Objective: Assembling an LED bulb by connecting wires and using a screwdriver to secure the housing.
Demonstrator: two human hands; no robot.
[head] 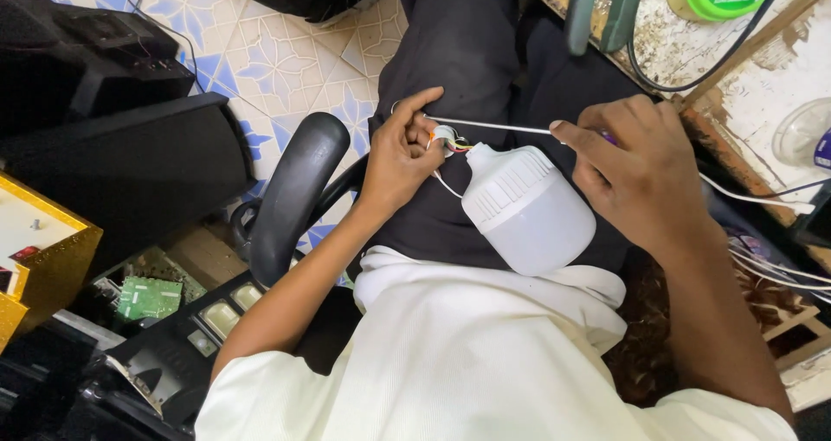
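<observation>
Left hand point(400, 160) fingers pinched narrow around the small wired cap end point(445, 135) at the neck of a white bulb point(528, 212), index finger curled over the top, thumb pressing from the side; short coloured wires show just beside the fingertips. Right hand point(636, 168) fingers closed on a thin white wire point(493, 126) that runs taut from the left hand across to the right, index finger stretched along it; something purple peeks under the fingers, too hidden to tell. Bulb lies tilted on the person's lap, neck toward the left hand, dome toward the body, between both hands and just below the wire. Chair armrest point(293, 194) close on the left of the left forearm; desk point(762, 69) edge near the right hand, cables trailing off it; tiled floor point(286, 51) open above the knees, dark boxes point(112, 138) crowd far left
</observation>
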